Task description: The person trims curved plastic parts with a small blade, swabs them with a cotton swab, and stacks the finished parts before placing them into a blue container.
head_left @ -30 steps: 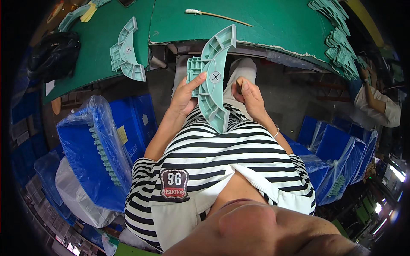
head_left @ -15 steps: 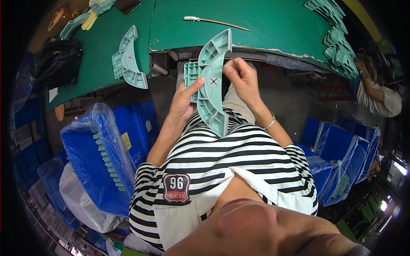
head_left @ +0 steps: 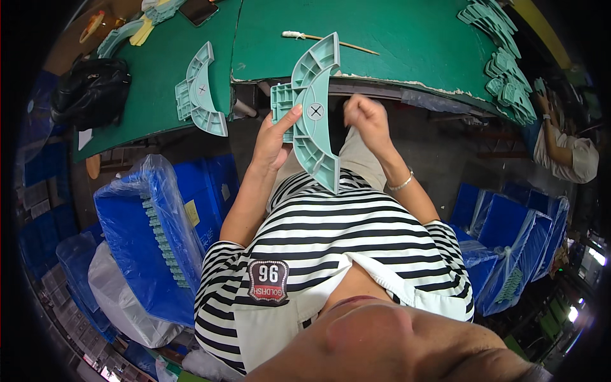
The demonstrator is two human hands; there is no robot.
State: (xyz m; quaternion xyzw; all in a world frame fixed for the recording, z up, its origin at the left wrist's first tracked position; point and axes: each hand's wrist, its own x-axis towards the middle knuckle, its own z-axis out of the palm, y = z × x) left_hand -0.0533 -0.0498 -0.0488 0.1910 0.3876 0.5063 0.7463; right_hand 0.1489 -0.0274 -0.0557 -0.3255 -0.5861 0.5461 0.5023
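Observation:
A mint-green, crescent-shaped plastic part [head_left: 320, 130] is held up in front of my body, its ribbed face with a round crossed mark toward me. My left hand [head_left: 275, 139] grips it by the blocky ribbed section on its left, the thumb lying on top and the other fingers partly hidden beneath. To the right, apart from the part's smooth inner curve, my right hand [head_left: 369, 122] is closed with fingers curled in; whatever is pinched there, if anything, cannot be made out. A similar crescent part [head_left: 202, 89] lies on the green table [head_left: 394, 54] at the left.
A swab-tipped stick [head_left: 350, 44] lies across the table. Stacked green parts [head_left: 509, 83] line its right end, near another person's arm [head_left: 552, 137]. A black bag [head_left: 92, 92] and a phone [head_left: 198, 11] are at left. Plastic-lined blue crates [head_left: 143, 235] flank me.
My right hand has drawn away from the crescent part, to the right and slightly nearer me. My left hand keeps its grip, with the part a little farther up.

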